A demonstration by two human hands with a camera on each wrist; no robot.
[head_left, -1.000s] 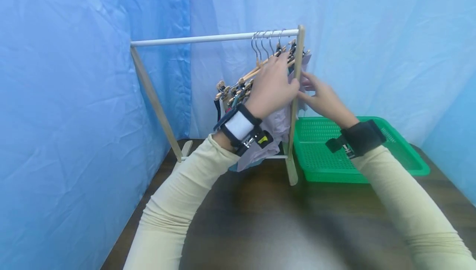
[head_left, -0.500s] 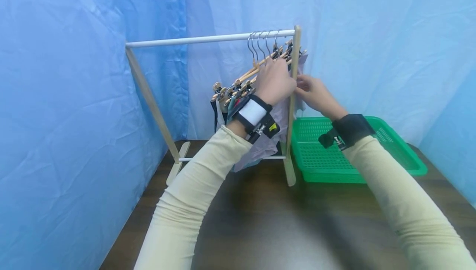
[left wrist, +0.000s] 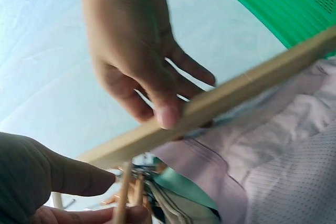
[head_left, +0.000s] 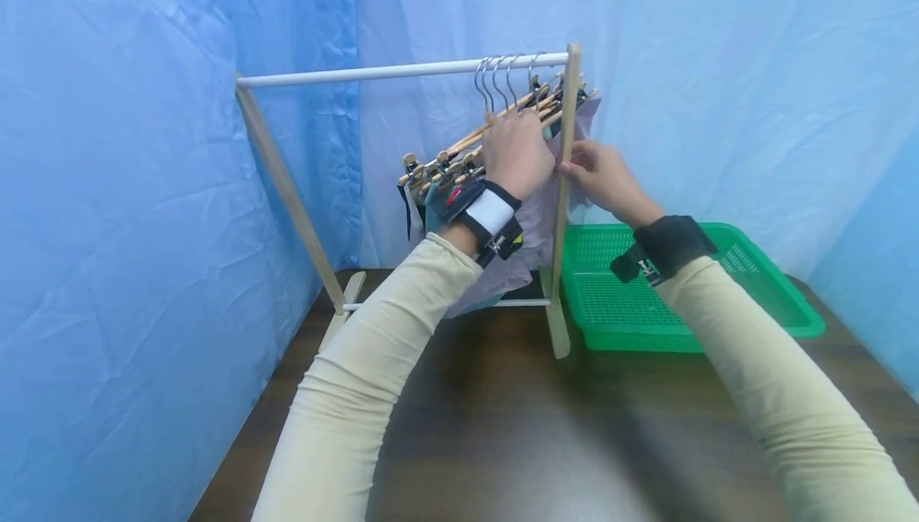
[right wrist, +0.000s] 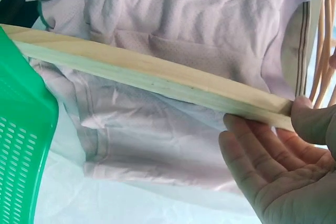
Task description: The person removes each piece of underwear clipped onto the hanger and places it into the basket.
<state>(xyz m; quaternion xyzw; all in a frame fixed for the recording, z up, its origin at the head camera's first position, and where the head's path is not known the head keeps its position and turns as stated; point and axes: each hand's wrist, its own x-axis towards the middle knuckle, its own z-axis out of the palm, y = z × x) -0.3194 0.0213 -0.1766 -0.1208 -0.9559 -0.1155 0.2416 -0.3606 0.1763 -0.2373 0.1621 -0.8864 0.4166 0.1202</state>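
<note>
Wooden clip hangers (head_left: 467, 141) with metal hooks hang bunched at the right end of a small garment rack (head_left: 359, 73). My left hand (head_left: 518, 156) is at them; in the left wrist view its thumb and fingers pinch a slim wooden hanger bar (left wrist: 124, 192). My right hand (head_left: 606, 183) pinches the rack's right wooden post (right wrist: 157, 72), thumb on the near side and fingers behind. A lilac garment (right wrist: 199, 35) hangs beside and behind that post, overlapping other clothes, including a teal one (left wrist: 189, 187). My left hand hides part of the hangers in the head view.
A green perforated basket (head_left: 639, 340) stands right of the rack on the dark wooden table (head_left: 502, 426). The rack's left post (head_left: 290, 195) leans near the blue curtain (head_left: 143, 187). A low white crossbar (head_left: 524, 303) joins the rack's feet.
My left hand has shifted slightly left and the hangers' near ends swing left with it. My right hand has closed in on the post, its thumb now across it.
</note>
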